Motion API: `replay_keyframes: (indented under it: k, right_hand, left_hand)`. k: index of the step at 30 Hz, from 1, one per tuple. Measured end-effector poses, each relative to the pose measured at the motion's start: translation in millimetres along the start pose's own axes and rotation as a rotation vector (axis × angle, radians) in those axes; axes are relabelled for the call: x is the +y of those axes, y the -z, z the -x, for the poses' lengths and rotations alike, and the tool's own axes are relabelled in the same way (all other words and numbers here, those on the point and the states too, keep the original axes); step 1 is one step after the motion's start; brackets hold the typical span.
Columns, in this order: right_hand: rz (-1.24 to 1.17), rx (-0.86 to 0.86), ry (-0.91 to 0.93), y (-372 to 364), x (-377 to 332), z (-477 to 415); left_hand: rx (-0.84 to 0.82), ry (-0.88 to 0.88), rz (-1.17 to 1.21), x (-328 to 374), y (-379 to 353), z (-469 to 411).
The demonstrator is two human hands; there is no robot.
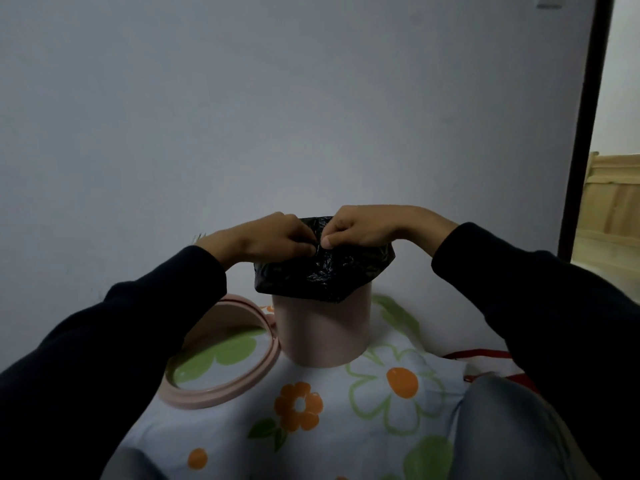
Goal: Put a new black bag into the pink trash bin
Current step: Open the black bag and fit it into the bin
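Observation:
A round pink trash bin (322,332) stands upright on a flowered sheet. A crinkled black bag (329,271) lies over its top and hangs a little way down the rim, hiding the opening. My left hand (266,239) and my right hand (360,225) meet above the near side of the bin. Each pinches the black plastic between thumb and curled fingers, fingertips almost touching. Dark sleeves cover both forearms.
A pink ring-shaped lid (239,362) lies flat on the sheet left of the bin, touching its base. The flowered sheet (346,420) covers the surface, with my grey-clad knees at the bottom. A plain wall stands close behind; a dark door frame (585,133) rises at right.

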State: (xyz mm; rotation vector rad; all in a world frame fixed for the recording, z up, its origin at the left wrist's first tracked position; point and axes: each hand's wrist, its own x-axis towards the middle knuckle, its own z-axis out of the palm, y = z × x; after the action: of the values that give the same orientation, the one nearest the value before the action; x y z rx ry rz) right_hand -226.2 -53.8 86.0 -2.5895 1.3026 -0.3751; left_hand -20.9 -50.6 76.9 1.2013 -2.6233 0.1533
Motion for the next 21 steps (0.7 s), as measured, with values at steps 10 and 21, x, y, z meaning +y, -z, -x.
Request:
replay_keyframes:
  k: [10, 21]
  right_hand:
    - [-0.049, 0.212, -0.667, 16.1, 26.6, -1.2]
    - [-0.225, 0.06, -0.81, 6.6, 35.0, -19.3]
  left_hand:
    - [0.329, 0.662, 0.528, -52.0, -6.9, -3.9]
    - [0.139, 0.771, 0.649, -39.4, -17.1, -19.2]
